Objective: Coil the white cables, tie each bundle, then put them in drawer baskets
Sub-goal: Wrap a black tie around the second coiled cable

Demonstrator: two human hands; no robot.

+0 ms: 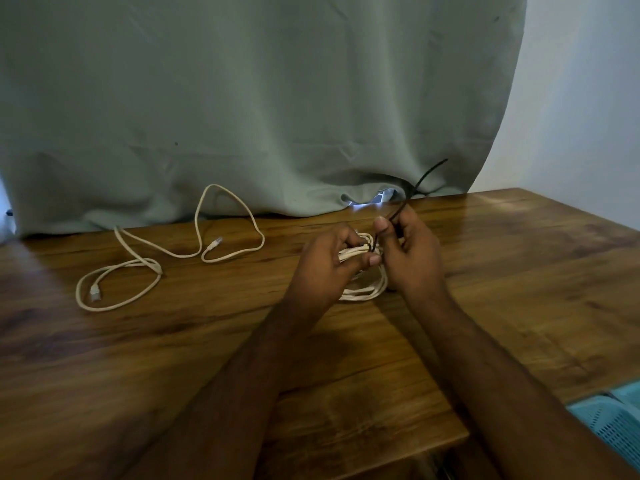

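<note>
A coiled white cable (367, 289) lies on the wooden table (519, 271) between my hands. My left hand (329, 265) grips the top of the coil, thumb pressed over the strands. My right hand (408, 251) pinches a black cable tie (419, 183) that loops round the coil and sticks up and to the right. A second white cable (173, 252) lies loose and uncoiled on the table to the left, both plugs showing.
A grey-green curtain (259, 98) hangs behind the table's far edge. A light blue perforated basket (609, 417) shows at the lower right, below the table's right edge. A white wall (588, 98) stands at the right.
</note>
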